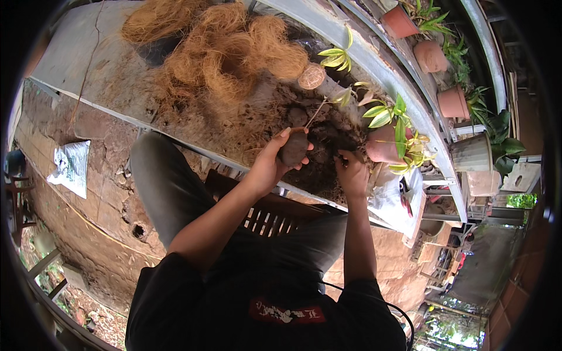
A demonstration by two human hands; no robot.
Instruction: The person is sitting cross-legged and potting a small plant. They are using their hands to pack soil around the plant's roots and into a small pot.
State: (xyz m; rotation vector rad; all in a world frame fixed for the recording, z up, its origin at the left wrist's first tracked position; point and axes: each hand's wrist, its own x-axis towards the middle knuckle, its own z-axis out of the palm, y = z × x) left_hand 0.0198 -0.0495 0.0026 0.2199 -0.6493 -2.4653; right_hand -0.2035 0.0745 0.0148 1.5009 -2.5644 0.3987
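Observation:
My left hand [276,160] holds a dark, rounded clump of soil [293,148], from which a thin stem with a few leaves leans up to the right. On the right, my right hand [353,171] is bent down at the loose dark soil [325,162]; its fingertips are close together, and whether they pinch anything cannot be told. Another round soil clump [297,116] lies just beyond my left hand. A fibre-wrapped ball [311,76] sits farther back. Brown coconut fibre [228,48] is heaped at the back left of the table.
A terracotta pot [386,144] with yellow-green leafy plants stands right of my right hand. Near it, a white plastic bag [397,202] carries a red-handled tool [405,202]. Several potted plants line the rack behind the metal rail [382,66]. A printed sack [72,168] lies on the ground at left.

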